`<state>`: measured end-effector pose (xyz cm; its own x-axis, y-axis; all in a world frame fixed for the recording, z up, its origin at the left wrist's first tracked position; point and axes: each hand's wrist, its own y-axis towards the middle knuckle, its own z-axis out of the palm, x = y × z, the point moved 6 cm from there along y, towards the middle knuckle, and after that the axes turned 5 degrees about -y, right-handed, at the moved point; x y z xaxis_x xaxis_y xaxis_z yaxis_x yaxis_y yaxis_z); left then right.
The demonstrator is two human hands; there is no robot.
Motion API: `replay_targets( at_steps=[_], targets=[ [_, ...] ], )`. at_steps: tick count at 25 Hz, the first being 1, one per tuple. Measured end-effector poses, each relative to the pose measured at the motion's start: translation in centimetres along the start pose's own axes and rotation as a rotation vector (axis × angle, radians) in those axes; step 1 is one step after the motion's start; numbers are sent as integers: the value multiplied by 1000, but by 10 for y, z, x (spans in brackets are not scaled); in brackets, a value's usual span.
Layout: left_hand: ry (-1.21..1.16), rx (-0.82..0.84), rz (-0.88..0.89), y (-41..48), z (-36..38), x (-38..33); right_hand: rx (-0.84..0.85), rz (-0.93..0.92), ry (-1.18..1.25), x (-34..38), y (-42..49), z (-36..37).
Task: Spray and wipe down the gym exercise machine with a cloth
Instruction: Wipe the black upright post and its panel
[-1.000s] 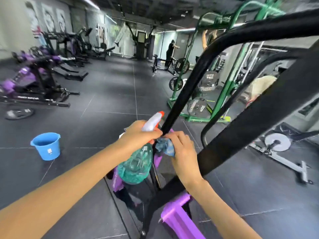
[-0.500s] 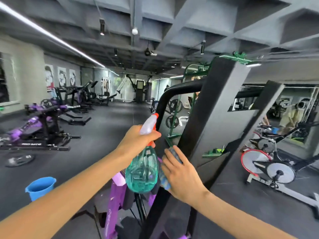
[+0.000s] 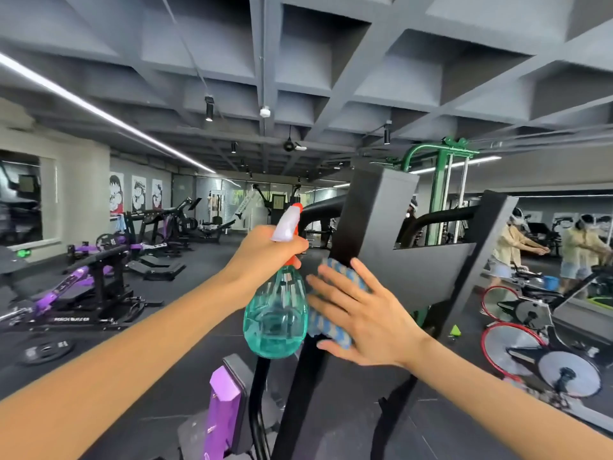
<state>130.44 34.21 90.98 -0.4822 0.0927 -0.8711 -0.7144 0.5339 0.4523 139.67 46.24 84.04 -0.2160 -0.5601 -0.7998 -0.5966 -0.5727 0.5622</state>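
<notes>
A: What has shifted in the last second?

B: The right hand (image 3: 368, 323). A second ago it was bunched over the cloth (image 3: 326, 327) low on a slanted bar. Now it lies flat, fingers straight and spread, pressing the blue-and-white cloth against the near edge of the machine's black upright (image 3: 371, 220), and it seems nearer that upright's top than half a second ago.

A: And the other one?

B: The left hand (image 3: 265, 257) is curled round the neck of the teal spray bottle (image 3: 275, 313), at the orange trigger, much as before. The bottle hangs just left of the upright, right beside the cloth; I cannot tell whether they touch. No mist shows.

A: What does that mean for the job?

B: My guess is a wiping stroke climbing the upright, so the lower stretch looks covered, while its top and far face are likely not yet wiped.

A: Anything else different?

B: The view has tipped up. The floor and the blue bucket seen earlier are gone, and ceiling fills the upper half. A purple pad (image 3: 225, 406) sits left of the upright's foot, and spin bikes (image 3: 544, 366) stand well to its right.
</notes>
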Motion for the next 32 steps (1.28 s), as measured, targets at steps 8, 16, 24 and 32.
replay_targets(
  at_steps=[8,16,24,32],
  targets=[
    [31,-40,186,5,35,-40,-559,1043,789,-79,-16,-1],
    [333,9,296,14,56,-52,-553,1058,1007,-68,-14,10],
    [414,-28,320,3,60,-54,-468,991,880,-49,-48,5],
    [577,-110,467,-65,68,-9,-274,1584,998,-61,-105,-9]
  ],
)
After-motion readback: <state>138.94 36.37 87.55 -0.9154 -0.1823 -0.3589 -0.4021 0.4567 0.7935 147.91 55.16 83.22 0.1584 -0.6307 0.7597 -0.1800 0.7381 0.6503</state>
